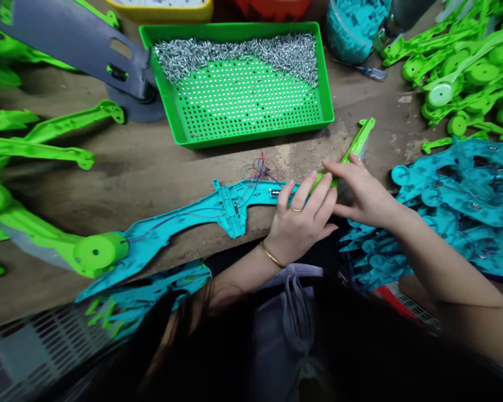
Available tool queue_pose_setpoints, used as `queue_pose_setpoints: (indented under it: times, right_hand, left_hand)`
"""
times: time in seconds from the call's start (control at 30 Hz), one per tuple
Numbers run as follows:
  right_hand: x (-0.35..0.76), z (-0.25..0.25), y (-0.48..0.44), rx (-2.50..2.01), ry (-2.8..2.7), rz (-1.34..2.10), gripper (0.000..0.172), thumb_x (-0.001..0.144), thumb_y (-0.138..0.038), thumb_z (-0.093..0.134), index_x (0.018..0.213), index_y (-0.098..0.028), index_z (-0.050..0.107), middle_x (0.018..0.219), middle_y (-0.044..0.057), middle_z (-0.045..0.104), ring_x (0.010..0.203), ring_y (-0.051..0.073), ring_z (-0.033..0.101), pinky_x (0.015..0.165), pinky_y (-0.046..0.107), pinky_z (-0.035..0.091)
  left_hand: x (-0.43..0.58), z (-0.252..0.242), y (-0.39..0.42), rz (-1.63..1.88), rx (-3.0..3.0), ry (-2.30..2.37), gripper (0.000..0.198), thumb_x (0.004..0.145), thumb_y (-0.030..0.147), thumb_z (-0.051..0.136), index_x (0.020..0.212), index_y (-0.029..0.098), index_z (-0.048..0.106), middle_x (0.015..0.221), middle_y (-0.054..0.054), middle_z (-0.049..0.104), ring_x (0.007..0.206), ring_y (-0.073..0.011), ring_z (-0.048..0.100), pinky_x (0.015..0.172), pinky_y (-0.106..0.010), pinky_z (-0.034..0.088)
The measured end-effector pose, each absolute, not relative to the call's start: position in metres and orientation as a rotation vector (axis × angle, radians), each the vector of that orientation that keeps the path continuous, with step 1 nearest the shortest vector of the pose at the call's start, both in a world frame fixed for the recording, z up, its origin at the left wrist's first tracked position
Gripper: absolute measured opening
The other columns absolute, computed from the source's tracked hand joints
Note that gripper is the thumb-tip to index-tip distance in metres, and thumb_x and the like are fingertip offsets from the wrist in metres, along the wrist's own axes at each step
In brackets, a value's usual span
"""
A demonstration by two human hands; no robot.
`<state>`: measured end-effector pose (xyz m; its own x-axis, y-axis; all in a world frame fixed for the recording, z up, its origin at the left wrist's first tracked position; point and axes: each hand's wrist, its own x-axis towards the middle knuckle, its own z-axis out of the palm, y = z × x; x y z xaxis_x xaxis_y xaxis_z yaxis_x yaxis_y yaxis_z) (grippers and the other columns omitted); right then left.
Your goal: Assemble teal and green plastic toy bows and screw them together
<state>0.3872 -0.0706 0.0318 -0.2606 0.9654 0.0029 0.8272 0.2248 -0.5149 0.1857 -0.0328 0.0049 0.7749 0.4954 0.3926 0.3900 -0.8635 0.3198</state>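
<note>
A long turquoise plastic shell half (201, 209) lies along the table's near edge, its ribbed inner side up. Thin red and blue wires (262, 167) rise from its middle, and a small metal part (275, 193) sits near my left hand. My left hand (304, 215), with a ring and bracelet, has its fingers bent over the shell's right end, pressed against it. From the right, my right hand (362, 192) grips a green plastic arm piece (362, 137) at that same end. The joint between green and turquoise is hidden under my fingers. At the shell's left end sits another green arm piece with a round hub (98, 252).
Behind the shell stands a green perforated tray (251, 134) with many screws (276, 50). Green arm pieces (478, 72) and turquoise shells (444, 206) pile up at right; more green pieces (37, 148) lie left. A grey stand (88, 44), screwdriver (371, 72) and turquoise-filled tub (352, 33) are near the back.
</note>
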Motion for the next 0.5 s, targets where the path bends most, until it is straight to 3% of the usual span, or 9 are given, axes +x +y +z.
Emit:
queue_pose_setpoints:
  times: [0.17, 0.3, 0.4, 0.5]
  right_hand:
    - [0.386, 0.034, -0.073, -1.664, -2.140, 0.680, 0.080, 0.084, -0.042, 0.065, 0.151, -0.023, 0.026, 0.138, 0.013, 0.055, 0.128, 0.029, 0.053, 0.118, 0.060, 0.025]
    - [0.399, 0.042, -0.078, -1.827, -1.875, 0.563, 0.065, 0.083, -0.046, 0.065, 0.140, -0.025, 0.044, 0.142, 0.011, 0.052, 0.133, 0.029, 0.047, 0.115, 0.054, 0.034]
    - [0.423, 0.029, -0.072, -2.102, -1.403, 0.307, 0.046, 0.087, -0.046, 0.058, 0.128, -0.025, 0.056, 0.127, 0.010, 0.060, 0.115, 0.025, 0.059, 0.099, 0.048, 0.050]
    - [0.449, 0.001, -0.054, -2.284, -1.115, 0.208, 0.043, 0.088, -0.046, 0.054, 0.121, -0.019, 0.061, 0.115, 0.012, 0.065, 0.102, 0.024, 0.063, 0.095, 0.047, 0.050]
  left_hand:
    - [0.195, -0.004, -0.024, 0.605, 2.795, 0.514, 0.048, 0.095, 0.039, 0.051, 0.130, 0.007, 0.056, 0.138, -0.017, 0.057, 0.132, -0.0304, 0.050, 0.111, -0.043, 0.036]
    - [0.194, -0.009, -0.021, 0.592, 2.733, 0.493, 0.041, 0.096, 0.033, 0.050, 0.128, 0.009, 0.058, 0.138, -0.017, 0.056, 0.134, -0.0298, 0.048, 0.110, -0.044, 0.040]
    - [0.193, -0.011, -0.022, 0.620, 2.726, 0.476, 0.040, 0.095, 0.033, 0.053, 0.127, 0.010, 0.059, 0.137, -0.017, 0.057, 0.133, -0.0301, 0.050, 0.108, -0.044, 0.041]
    - [0.193, -0.011, -0.021, 0.678, 2.763, 0.457, 0.039, 0.094, 0.033, 0.055, 0.124, 0.010, 0.061, 0.135, -0.017, 0.059, 0.130, -0.0306, 0.052, 0.105, -0.043, 0.043]
